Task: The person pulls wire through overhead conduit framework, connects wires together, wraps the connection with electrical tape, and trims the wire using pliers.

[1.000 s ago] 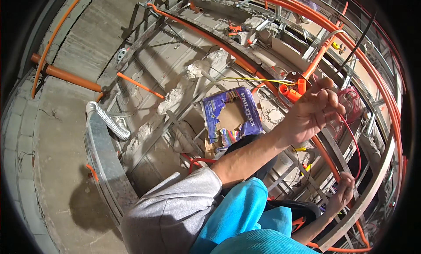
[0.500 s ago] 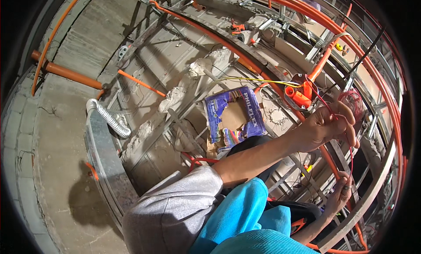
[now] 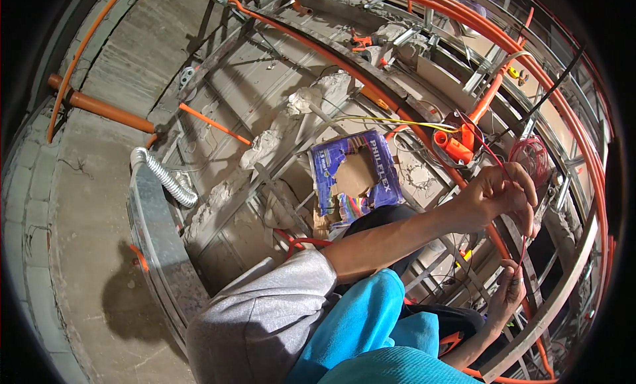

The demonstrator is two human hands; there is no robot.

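My left hand (image 3: 495, 197), at the end of a grey-sleeved arm, is closed on a thin red wire (image 3: 491, 150). Lower down, my right hand (image 3: 506, 296) pinches the same wire, which runs taut between the two hands. Just above my left hand, the wire leads up to an orange junction box (image 3: 461, 137) with short conduit stubs. A yellow wire (image 3: 397, 121) also enters that box from the left. To the right of my left hand hangs a loose coil of red wire (image 3: 530, 157).
Metal framing surrounds me, and an orange conduit (image 3: 311, 45) runs diagonally past the box. A torn blue cardboard box (image 3: 320, 185) lies left of my forearm. Farther off are an orange power drill (image 3: 361, 41) and yellow-handled pliers (image 3: 515, 73). A silver flexible duct (image 3: 165, 180) sits at the left.
My left hand has moved slightly down, and my right hand a little to the left. Both keep hold of the red wire.
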